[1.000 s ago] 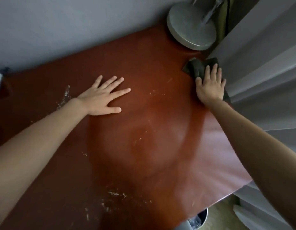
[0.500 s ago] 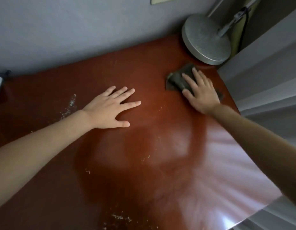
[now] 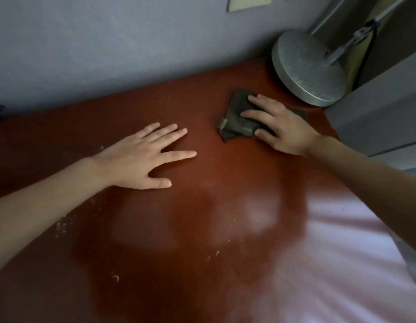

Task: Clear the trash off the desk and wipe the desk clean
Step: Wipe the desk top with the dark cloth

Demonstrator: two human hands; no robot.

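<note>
My right hand [image 3: 284, 129] lies flat, fingers spread, pressing the dark cloth [image 3: 239, 120] on the red desk [image 3: 202, 229]. My left hand [image 3: 141, 159] rests flat beside it. Crumbs [image 3: 62, 226] sit near my left arm.

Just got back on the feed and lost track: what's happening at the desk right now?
A person is wiping the red-brown desk. The right hand presses flat on a dark cloth near the far right corner, beside the round lamp base. The left hand rests flat on the desk with its fingers spread and holds nothing. Crumbs lie by the left forearm and a few more toward the near edge, so that part is not yet wiped.
</note>
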